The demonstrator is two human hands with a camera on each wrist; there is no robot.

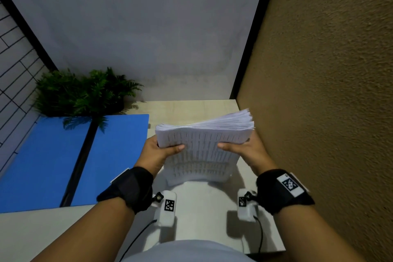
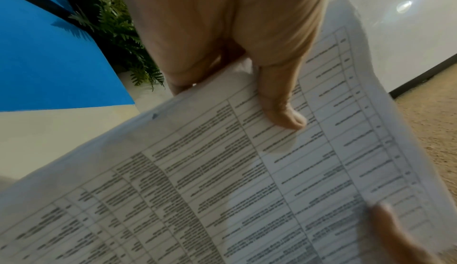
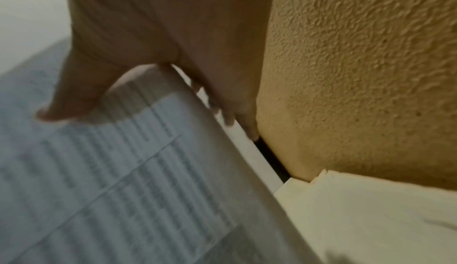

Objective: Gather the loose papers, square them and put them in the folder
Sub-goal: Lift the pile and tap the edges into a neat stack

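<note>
A thick stack of printed papers (image 1: 202, 149) stands nearly upright on the pale table (image 1: 202, 208), its lower edge resting on the tabletop and its top edge fanned out unevenly. My left hand (image 1: 161, 151) grips the stack's left side, thumb across the front sheet (image 2: 247, 170). My right hand (image 1: 242, 147) grips the right side (image 3: 148, 170) the same way, thumb on the front, fingers behind. An open blue folder (image 1: 63, 161) with a dark spine lies flat on the table to the left of the papers.
A green fern-like plant (image 1: 85, 91) sits at the folder's far edge, with fronds over its spine. A rough tan wall (image 1: 319, 91) runs close along the table's right edge. A grey wall stands behind the table.
</note>
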